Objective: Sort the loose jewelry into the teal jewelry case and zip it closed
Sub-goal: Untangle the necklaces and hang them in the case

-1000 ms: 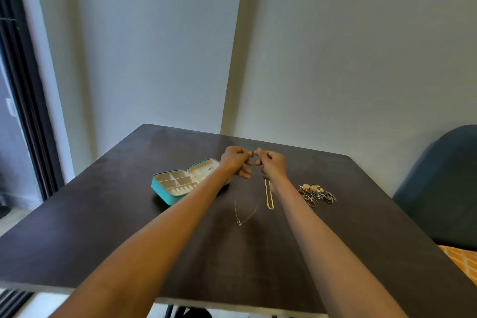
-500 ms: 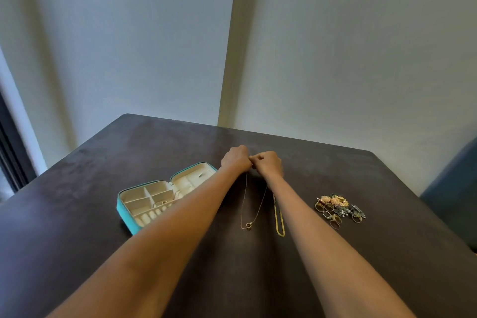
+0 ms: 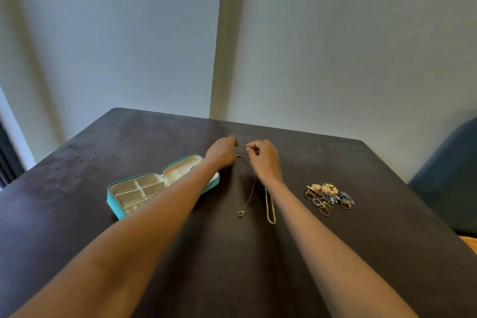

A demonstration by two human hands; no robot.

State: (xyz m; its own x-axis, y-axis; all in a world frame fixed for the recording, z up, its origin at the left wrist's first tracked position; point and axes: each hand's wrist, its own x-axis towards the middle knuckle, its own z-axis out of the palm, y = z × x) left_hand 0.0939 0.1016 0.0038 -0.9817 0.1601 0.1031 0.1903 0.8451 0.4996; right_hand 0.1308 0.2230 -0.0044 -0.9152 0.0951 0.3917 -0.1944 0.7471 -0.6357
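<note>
The teal jewelry case (image 3: 113, 200) lies open on the dark table, cream compartments showing; my left forearm crosses its right half. My left hand (image 3: 222, 151) and my right hand (image 3: 263, 157) are close together beyond it, each pinching an end of a thin pendant necklace (image 3: 245, 199). The chain trails toward me on the table, with its small ring pendant at the near end. A thicker gold chain (image 3: 269, 205) lies just right of it, partly under my right wrist. A pile of rings and earrings (image 3: 327, 195) sits to the right.
The dark table (image 3: 232, 253) stands against a pale wall, its far edge just beyond my hands. A dark blue chair back (image 3: 449, 175) rises at the right edge. A dark window frame (image 3: 7, 162) runs down the far left.
The view has swung right and down. My hands, held up with fingertips together a second ago, have come down to the table and drawn slightly apart; the pendant necklace now lies stretched on the table.
</note>
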